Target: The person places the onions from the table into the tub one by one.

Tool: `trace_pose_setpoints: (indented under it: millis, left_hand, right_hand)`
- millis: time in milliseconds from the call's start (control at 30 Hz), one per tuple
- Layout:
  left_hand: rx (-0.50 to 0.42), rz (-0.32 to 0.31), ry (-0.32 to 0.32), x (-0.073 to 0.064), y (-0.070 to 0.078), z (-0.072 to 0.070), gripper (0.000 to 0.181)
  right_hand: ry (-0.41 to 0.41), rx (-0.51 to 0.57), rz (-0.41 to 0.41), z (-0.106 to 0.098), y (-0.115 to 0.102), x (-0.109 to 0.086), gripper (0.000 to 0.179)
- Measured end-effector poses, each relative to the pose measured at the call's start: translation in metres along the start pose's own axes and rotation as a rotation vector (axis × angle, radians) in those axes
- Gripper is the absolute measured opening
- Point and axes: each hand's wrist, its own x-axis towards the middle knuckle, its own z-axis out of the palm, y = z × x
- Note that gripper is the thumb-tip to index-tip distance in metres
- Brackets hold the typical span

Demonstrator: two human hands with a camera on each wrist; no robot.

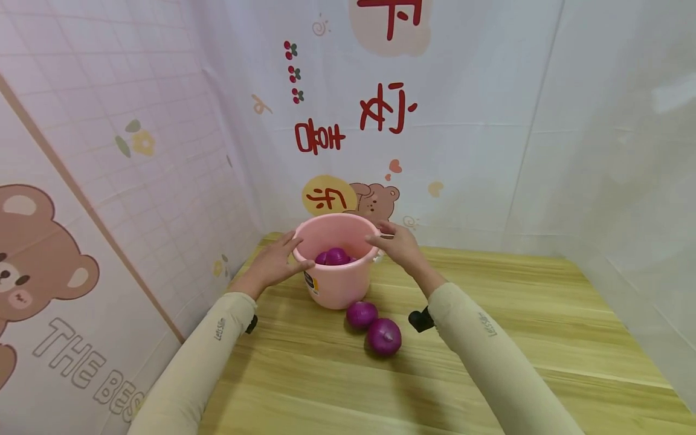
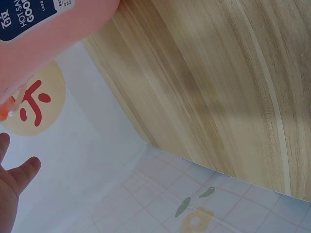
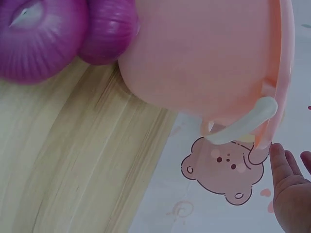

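Note:
A pink bucket [image 1: 337, 284] stands upright on the wooden table, with several purple onions [image 1: 336, 257] inside it. My left hand [image 1: 274, 261] is at the bucket's left rim, thumb spread toward the front and fingers along the side. At the right rim is my right hand [image 1: 399, 243], its fingers fairly straight; the right wrist view shows the fingertips right by the rim near the white handle [image 3: 243, 121]. Two more onions, one [image 1: 361, 315] touching the bucket's base in view and another [image 1: 384, 337] nearer to me, lie on the table.
The table [image 1: 489, 326] has a light wood grain and reaches back to a white printed curtain [image 1: 462, 169]. Another printed curtain [image 1: 136, 199] runs along the left side. A label [image 2: 29, 17] is on the bucket's left side.

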Motion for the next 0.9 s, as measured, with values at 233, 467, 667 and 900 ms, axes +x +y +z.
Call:
trace_pose_setpoints:
  millis: [233,467,667,900]
  left_hand:
    - [0.007,0.004,-0.001,0.001,0.002,0.0,0.092]
    - [0.004,-0.004,-0.003,0.001,0.003,-0.001,0.092]
    - [-0.002,0.0,-0.002,0.0,0.002,-0.001,0.092]
    - [0.001,0.005,-0.001,-0.001,0.001,0.0,0.093]
  right_hand:
    - [0.004,-0.002,0.006,-0.01,0.013,-0.005,0.07]
    - [0.001,0.015,0.017,-0.017,0.027,-0.01,0.07]
    - [-0.003,0.014,0.025,-0.023,0.041,-0.015,0.07]
    - [-0.041,-0.001,0.016,-0.031,0.061,-0.025,0.072]
